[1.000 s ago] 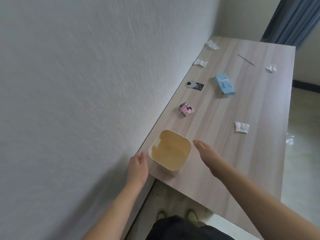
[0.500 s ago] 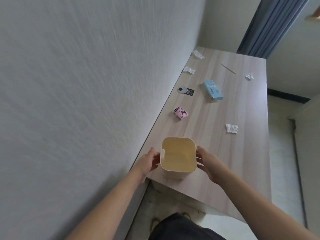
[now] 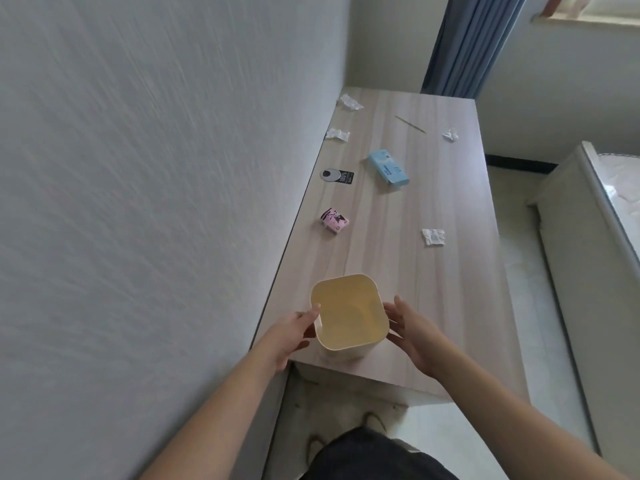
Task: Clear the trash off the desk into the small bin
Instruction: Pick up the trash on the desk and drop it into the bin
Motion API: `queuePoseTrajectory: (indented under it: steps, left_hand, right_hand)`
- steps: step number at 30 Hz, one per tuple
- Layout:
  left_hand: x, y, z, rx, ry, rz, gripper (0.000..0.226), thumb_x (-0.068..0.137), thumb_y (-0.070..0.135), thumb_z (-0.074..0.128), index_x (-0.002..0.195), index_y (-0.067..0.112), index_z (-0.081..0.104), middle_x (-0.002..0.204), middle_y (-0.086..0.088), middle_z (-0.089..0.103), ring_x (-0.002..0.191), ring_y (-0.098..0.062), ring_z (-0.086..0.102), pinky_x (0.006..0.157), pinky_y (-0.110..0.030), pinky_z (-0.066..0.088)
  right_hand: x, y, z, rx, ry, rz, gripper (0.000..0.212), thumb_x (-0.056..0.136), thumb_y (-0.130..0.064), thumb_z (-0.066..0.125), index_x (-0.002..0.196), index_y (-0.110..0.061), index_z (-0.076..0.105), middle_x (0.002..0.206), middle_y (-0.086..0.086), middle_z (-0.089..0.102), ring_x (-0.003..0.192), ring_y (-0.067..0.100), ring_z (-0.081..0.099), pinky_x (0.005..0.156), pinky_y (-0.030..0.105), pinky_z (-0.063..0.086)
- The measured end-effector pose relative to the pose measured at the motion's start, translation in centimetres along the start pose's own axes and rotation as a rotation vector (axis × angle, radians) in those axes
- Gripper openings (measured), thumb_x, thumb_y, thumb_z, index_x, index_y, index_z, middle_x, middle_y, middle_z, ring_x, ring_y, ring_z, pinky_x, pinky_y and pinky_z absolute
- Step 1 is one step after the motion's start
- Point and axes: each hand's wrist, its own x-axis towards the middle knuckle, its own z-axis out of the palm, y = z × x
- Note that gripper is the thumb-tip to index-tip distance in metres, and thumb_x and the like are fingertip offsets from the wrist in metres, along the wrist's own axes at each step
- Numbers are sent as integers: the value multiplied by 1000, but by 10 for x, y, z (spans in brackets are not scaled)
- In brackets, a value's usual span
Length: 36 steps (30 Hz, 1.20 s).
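A small cream bin (image 3: 347, 344) stands empty near the front left corner of the wooden desk (image 3: 460, 306). My left hand (image 3: 289, 336) presses its left wall and my right hand (image 3: 412, 332) its right wall, so both hold it. Trash lies farther back: a crumpled white paper (image 3: 433, 236) at mid right, a pink packet (image 3: 333, 221), a black tag (image 3: 337, 176), a light blue box (image 3: 388, 167), a thin stick (image 3: 410, 124) and more white scraps (image 3: 337, 134) (image 3: 350, 102) (image 3: 451, 135).
A white wall (image 3: 138, 202) runs along the desk's left edge. Blue curtains (image 3: 474, 43) hang behind the far end. A bed (image 3: 609, 220) stands to the right across a strip of floor. My legs and shoes show below the desk's front edge.
Both hands have closed in on the bin from either side and now hold it. The bin has turned slightly, and the view has swung to the right.
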Motion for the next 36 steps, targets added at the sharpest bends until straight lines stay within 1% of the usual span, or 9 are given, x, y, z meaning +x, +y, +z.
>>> queuePoseTrajectory:
  steps: [2, 6, 12, 14, 20, 25, 30, 33, 36]
  left_hand:
    - [5, -4, 3, 79, -36, 2, 62, 74, 67, 62, 111, 17, 61, 107, -6, 71, 102, -21, 64, 90, -37, 52]
    - [13, -7, 20, 90, -49, -55, 43, 85, 54, 60, 107, 17, 60, 110, -12, 68, 98, -25, 63, 79, -34, 53]
    - [17, 2, 62, 6, -146, -59, 46, 89, 43, 61, 115, 5, 63, 87, -9, 52, 67, -14, 44, 56, -23, 38]
    - [13, 5, 77, 4, -196, -39, 49, 87, 44, 64, 116, 3, 62, 87, -8, 48, 64, -13, 42, 55, -23, 37]
    - [-8, 19, 129, 88, -294, 54, 54, 86, 45, 64, 114, -1, 61, 84, -6, 55, 62, -11, 49, 58, -23, 41]
    - [-29, 29, 190, 78, -337, 126, 52, 76, 45, 72, 106, 4, 62, 74, -2, 58, 58, -11, 46, 59, -25, 42]
    - [-61, 26, 268, -4, -365, 119, 49, 82, 37, 68, 111, -2, 66, 81, -12, 46, 73, -25, 43, 78, -37, 42]
    - [-80, 24, 316, -6, -406, 90, 31, 75, 40, 69, 91, 13, 74, 63, -1, 45, 60, -14, 43, 72, -31, 43]
    - [-98, 23, 359, -23, -418, 79, 27, 75, 38, 68, 87, 13, 71, 59, 1, 39, 59, -14, 38, 71, -31, 40]
  right_hand:
    - [-4, 7, -3, 23, 27, -18, 43, 104, -39, 29, 101, -21, 67, 112, -2, 70, 112, 13, 60, 103, 38, 42]
    - [-17, 18, -14, 78, 101, -20, 42, 104, -38, 28, 98, -21, 66, 109, -1, 70, 109, 14, 61, 100, 37, 45]
    - [-41, 27, -46, 173, 191, -27, 40, 103, -40, 31, 99, -18, 64, 103, -1, 72, 104, 13, 64, 86, 30, 48]
    - [-52, 28, -60, 201, 223, -26, 41, 103, -42, 31, 100, -19, 65, 100, -3, 74, 101, 13, 65, 82, 30, 50]
    - [-87, 36, -106, 276, 326, -75, 41, 102, -42, 33, 96, -19, 67, 92, -2, 76, 94, 17, 68, 75, 28, 52]
    - [-123, 51, -162, 412, 326, -130, 47, 104, -41, 30, 113, -10, 64, 111, 10, 71, 105, 25, 66, 88, 36, 52]
    - [-169, 73, -236, 528, 312, -201, 46, 103, -39, 33, 119, -8, 64, 116, 9, 71, 110, 25, 65, 99, 42, 49]
    - [-193, 91, -281, 661, 339, -232, 44, 102, -37, 38, 119, -7, 64, 116, 11, 71, 111, 26, 65, 102, 46, 46]
    - [-216, 105, -319, 677, 383, -231, 42, 102, -37, 38, 119, -8, 65, 117, 9, 71, 110, 24, 65, 96, 42, 50]
